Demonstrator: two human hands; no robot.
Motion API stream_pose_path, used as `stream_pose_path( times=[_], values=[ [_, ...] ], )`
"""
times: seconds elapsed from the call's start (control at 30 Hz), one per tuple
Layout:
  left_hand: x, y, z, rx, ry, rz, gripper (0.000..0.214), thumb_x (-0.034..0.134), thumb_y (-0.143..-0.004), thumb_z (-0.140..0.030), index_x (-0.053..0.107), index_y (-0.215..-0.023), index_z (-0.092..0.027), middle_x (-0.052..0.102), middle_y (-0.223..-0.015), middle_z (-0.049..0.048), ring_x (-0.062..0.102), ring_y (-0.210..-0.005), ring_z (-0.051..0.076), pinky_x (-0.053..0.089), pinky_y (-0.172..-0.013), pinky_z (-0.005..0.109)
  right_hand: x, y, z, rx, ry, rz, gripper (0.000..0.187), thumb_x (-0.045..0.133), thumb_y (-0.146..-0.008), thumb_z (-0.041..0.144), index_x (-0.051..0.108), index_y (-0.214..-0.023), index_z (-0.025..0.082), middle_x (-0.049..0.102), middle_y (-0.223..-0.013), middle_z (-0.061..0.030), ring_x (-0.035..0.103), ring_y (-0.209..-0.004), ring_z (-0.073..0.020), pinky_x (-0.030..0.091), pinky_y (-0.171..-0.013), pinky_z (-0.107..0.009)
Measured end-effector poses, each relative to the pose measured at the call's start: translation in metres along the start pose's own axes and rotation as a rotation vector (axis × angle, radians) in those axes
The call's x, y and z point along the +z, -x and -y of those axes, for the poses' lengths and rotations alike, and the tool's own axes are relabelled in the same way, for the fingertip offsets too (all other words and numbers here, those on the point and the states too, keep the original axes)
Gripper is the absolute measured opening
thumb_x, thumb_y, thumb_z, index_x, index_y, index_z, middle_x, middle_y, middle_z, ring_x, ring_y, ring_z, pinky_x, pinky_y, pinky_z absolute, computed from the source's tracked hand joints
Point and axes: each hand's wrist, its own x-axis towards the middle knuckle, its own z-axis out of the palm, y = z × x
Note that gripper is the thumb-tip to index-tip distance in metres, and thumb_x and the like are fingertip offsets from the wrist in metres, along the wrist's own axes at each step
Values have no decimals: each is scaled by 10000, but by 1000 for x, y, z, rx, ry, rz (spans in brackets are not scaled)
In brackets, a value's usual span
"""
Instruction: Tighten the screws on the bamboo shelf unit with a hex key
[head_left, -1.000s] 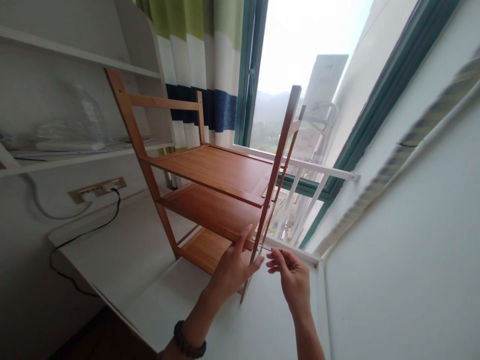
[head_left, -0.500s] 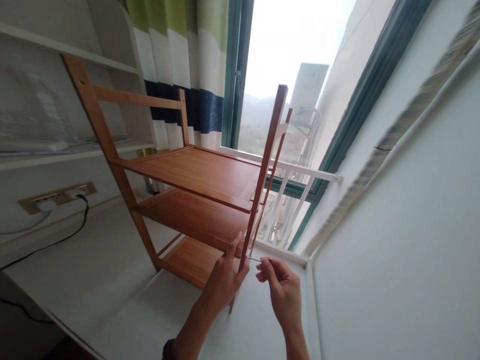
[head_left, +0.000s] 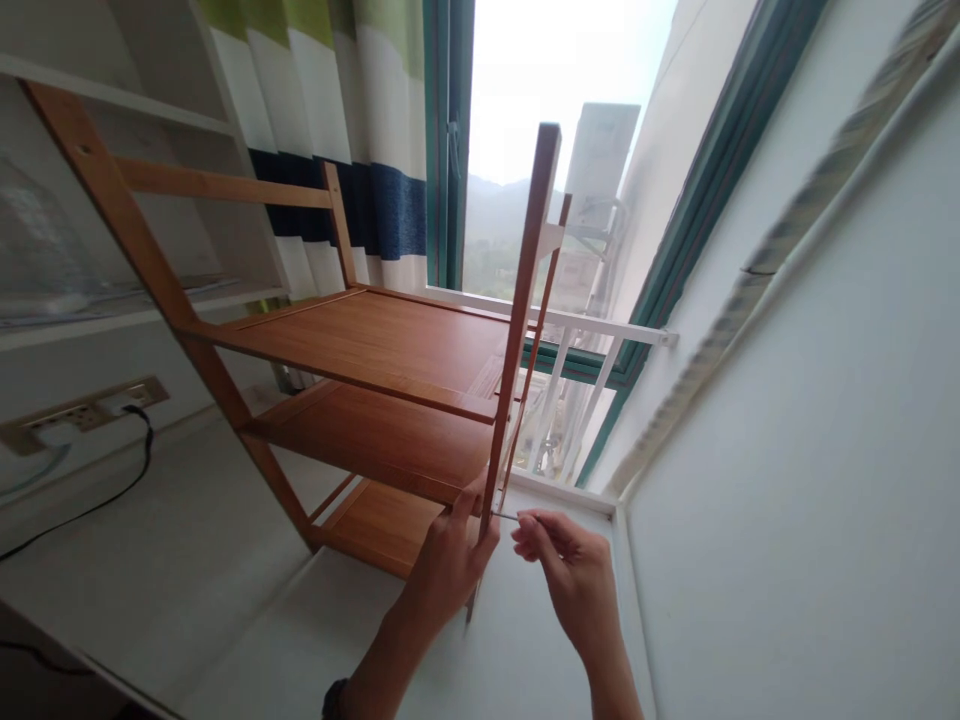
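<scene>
I count one wooden rack (head_left: 375,340) at the centre and left of the frame, standing on the white desk (head_left: 255,630); it has three boards (head_left: 375,437), one above another, and four posts (head_left: 517,290). My hands number two, both at lower centre. My left hand (head_left: 454,545) grips the rack at the right end of the middle board, fingers at the board's front edge, thumb against the right front post. My right hand (head_left: 566,550) pinches one thin metal rod (head_left: 506,516) between thumb and fingertips; the rod's left end meets that post, but I cannot tell whether it is seated in a hole. Edges: the desk's front edge runs diagonally through the lower left corner; at right, the desk meets a raised white border below the wall (head_left: 810,480). A gap separates my right hand from this wall, and desk surface extends to the left of my left forearm. Surroundings: a white railing (head_left: 600,325) crosses the window behind the rack, limiting room at the rear; one striped curtain (head_left: 390,210) hangs at upper left. A white cabinet (head_left: 150,50) stands behind the left posts. Below it, one outlet strip (head_left: 94,415) carries two plugs; a black cord (head_left: 142,450) trails from one towards the left edge.
</scene>
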Motion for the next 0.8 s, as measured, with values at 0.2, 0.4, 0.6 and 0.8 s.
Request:
stream_pose_path(
  times=[0.2, 0.4, 0.6, 0.8],
  values=[
    [-1, 2, 1, 7, -12, 11, 264, 465, -835, -252, 480, -1096, -217, 656, -987, 40, 615, -915, 176, 473, -800, 308, 3, -8, -10, 318, -451, 95, 305, 607, -781, 408, 639, -729, 109, 512, -390, 32, 495, -389, -71, 372, -417, -175],
    [-4, 2, -1, 16, -6, 21, 219, 471, -832, -245, 499, -1045, -203, 665, -932, 44, 635, -843, 179, 480, -751, 286, 19, -8, -28, 467, -871, 17, 278, 657, -745, 392, 617, -835, 131, 393, -410, 97, 416, -361, -33, 295, -369, -146],
    [-4, 0, -5, 29, 27, 28, 253, 457, -839, -222, 475, -1089, -186, 656, -1005, 76, 636, -893, 180, 491, -782, 284, 20, -2, -30, 177, -502, -150, 219, 656, -749, 361, 608, -801, 154, 629, -571, -5, 508, -454, -78, 403, -436, -187],
    [-3, 2, -5, 54, -2, -8, 254, 460, -837, -207, 477, -1090, -194, 658, -990, 77, 623, -937, 187, 490, -812, 303, 20, 2, -21, 285, -233, -37, 518, 483, -841, 459, 501, -433, 141, 437, -294, 17, 393, -291, -57, 297, -346, -181]
  ],
)
